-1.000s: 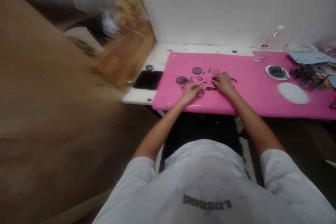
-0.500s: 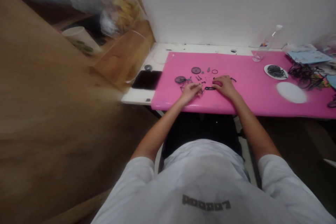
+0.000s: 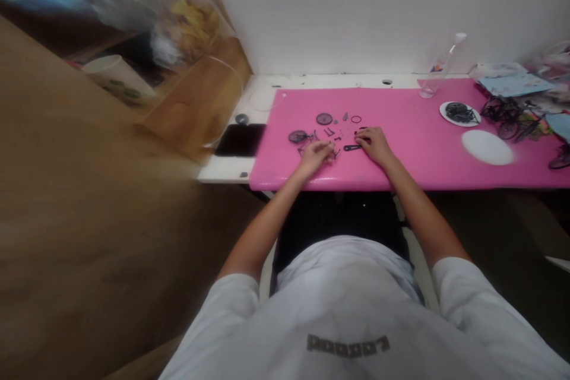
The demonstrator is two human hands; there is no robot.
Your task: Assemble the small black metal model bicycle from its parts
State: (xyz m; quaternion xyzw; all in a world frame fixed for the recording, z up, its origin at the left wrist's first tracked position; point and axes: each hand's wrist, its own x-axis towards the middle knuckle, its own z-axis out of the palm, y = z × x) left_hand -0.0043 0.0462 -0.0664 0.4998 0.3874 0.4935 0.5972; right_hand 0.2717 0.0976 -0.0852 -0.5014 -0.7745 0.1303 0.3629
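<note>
My left hand (image 3: 317, 155) rests over the pink sheet (image 3: 414, 160) with thumb and fingers pinched together. What it pinches is too small to make out. Thin dark frame-like pieces show beside and under it. My right hand (image 3: 374, 143) is curled, fingertips low over the sheet, at a small dark part mostly hidden by the fingers. Just below those fingertips lies a flat black piece (image 3: 351, 148). Near the left hand is a small dark wheel (image 3: 297, 137) with thin parts attached. Farther back are another spoked wheel (image 3: 324, 119), a thin black ring (image 3: 356, 119) and several tiny parts.
A white plate of black parts (image 3: 460, 113) and a white oval lid or plate (image 3: 487, 148) lie right. Small model bicycles (image 3: 512, 119) are heaped beyond. A clear bottle (image 3: 434, 77) stands at the back. Left are a black phone-like slab (image 3: 240, 140) and a paper cup (image 3: 118, 80).
The view has shifted, so the table appears farther left. A dark curved piece that stuck out right of my right hand no longer shows there. The left hand keeps its pinch.
</note>
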